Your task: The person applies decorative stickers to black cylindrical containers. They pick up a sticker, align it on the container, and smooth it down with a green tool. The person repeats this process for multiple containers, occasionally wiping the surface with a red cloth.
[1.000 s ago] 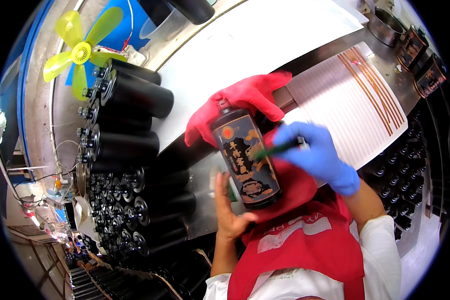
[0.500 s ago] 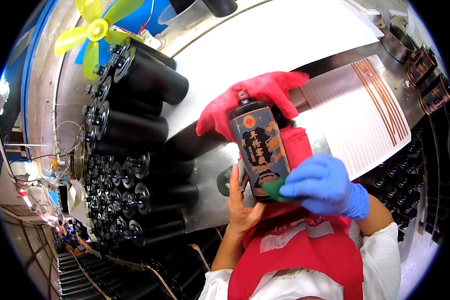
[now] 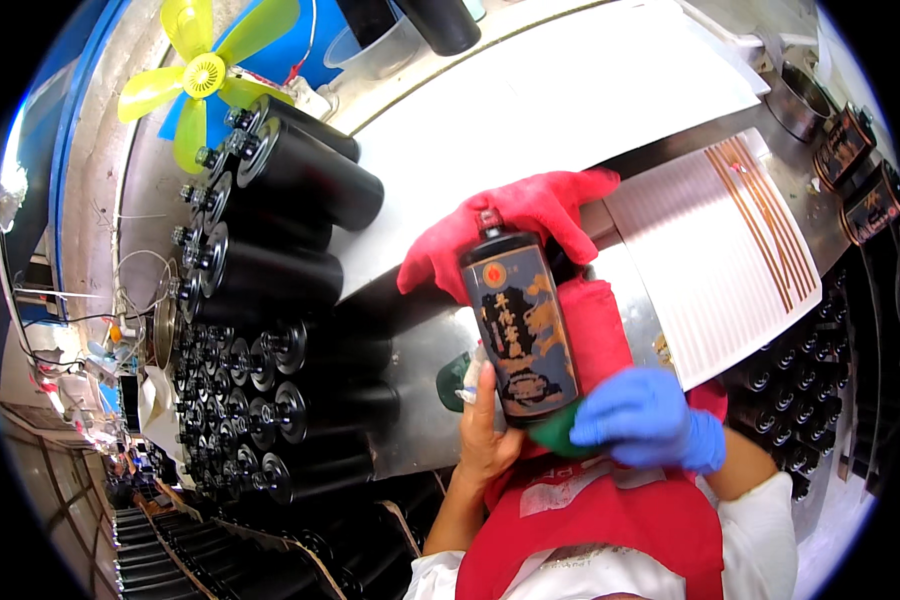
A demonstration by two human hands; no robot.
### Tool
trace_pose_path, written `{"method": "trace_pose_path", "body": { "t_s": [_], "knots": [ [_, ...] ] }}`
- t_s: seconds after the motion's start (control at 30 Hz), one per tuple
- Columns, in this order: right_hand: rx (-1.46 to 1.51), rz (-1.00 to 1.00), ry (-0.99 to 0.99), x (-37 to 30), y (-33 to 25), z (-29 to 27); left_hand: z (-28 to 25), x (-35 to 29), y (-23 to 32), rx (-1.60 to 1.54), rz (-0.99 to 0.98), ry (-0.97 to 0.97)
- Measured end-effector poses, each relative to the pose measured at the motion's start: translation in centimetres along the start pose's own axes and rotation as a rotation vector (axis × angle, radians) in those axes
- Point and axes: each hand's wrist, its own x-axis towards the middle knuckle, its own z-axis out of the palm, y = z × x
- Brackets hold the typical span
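A black bottle (image 3: 522, 330) with a gold-and-black decorated label stands before me, its dark capped neck pointing away. My left hand (image 3: 490, 435) is bare, its fingers closed round the lower left side of the bottle; something white covers a fingertip. My right hand (image 3: 640, 415), in a blue glove, pinches a thin green piece (image 3: 560, 428), like a scraper or pad, at the bottle's lower right edge. Whether it touches the bottle is hard to tell. Beside my left fingers shows another dark green rounded thing (image 3: 453, 382). Red cloth (image 3: 548, 200) lies behind and under the bottle.
Many black bottles (image 3: 315, 175) are packed along the left. To the right lies a white ribbed sheet (image 3: 670, 240) with brown strips (image 3: 755, 220), then a metal pot (image 3: 798, 103) and labelled bottles (image 3: 873, 205). A yellow-green fan (image 3: 205, 75) stands far left.
My right hand has moved toward me with the green piece, from the lower label face to the bottle's bottom edge. My left hand still holds the bottle. The view has shifted slightly.
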Motion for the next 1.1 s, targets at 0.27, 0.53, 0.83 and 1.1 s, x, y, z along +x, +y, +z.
{"method": "trace_pose_path", "body": {
  "t_s": [0.27, 0.53, 0.83, 1.1],
  "knots": [
    [0.402, 0.582, 0.322, 10.1, 6.7, -1.7, -0.4, -0.4, -0.6, -0.197, -0.137, -0.088],
    [-0.264, -0.126, 0.218, 7.1, 4.0, -0.2, 0.3, 0.8, 0.2, -0.084, -0.126, 0.040],
    [-0.102, 0.341, 0.042, 14.3, 3.5, -2.8, 0.3, 2.1, 3.5, 0.130, 0.126, 0.215],
    [-0.232, -0.129, -0.244, 2.7, -2.1, 0.9, -0.2, 1.4, 2.8, 0.039, 0.105, 0.255]
  ]
}}
